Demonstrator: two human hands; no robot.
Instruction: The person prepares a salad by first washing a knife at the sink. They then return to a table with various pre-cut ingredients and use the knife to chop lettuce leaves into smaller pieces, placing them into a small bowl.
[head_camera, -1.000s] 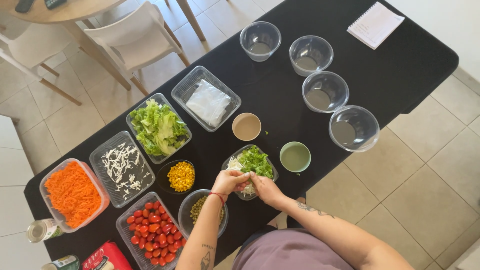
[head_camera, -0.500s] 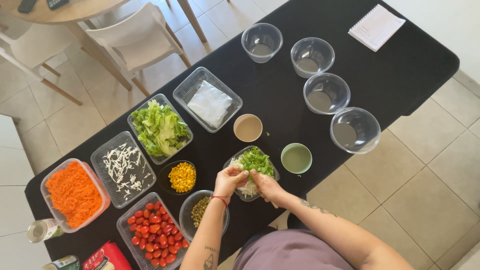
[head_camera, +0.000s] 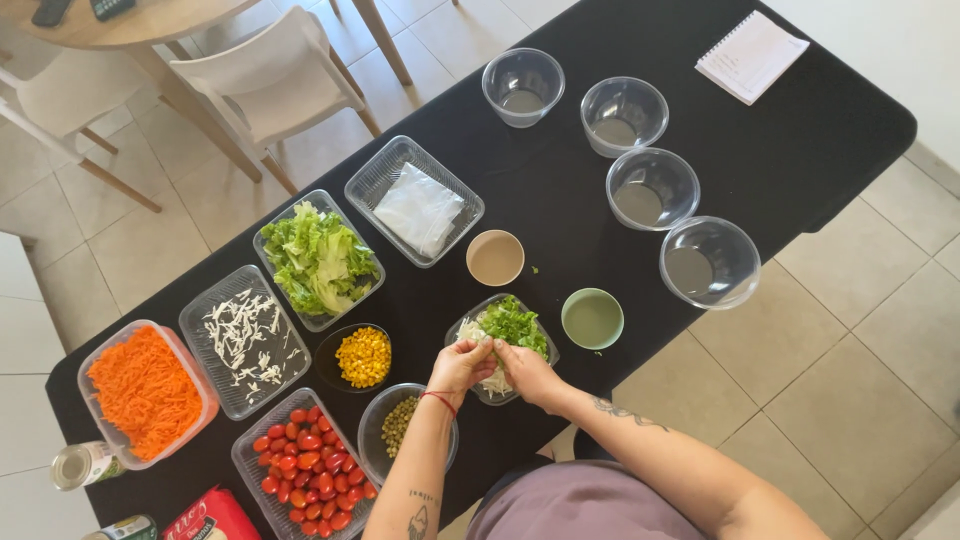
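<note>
**Shreds could scatter past the bowl's rim**

Both hands meet over the clear salad bowl, which sits near the front edge of the black table and already holds green lettuce and pale shreds. The left hand and right hand have their fingers curled together, pinching a small clump of the white shreds just above the bowl's near side.

The likely trouble is spillage: the bowl is small and already heaped, so shreds let go off-centre could fall on the table. It also looks light, and a nudge from a wrist could slide it toward the edge. The green cup stands just beside the bowl, and the bowl of peas lies under the left forearm, where a sweeping arm could tip either.
</note>
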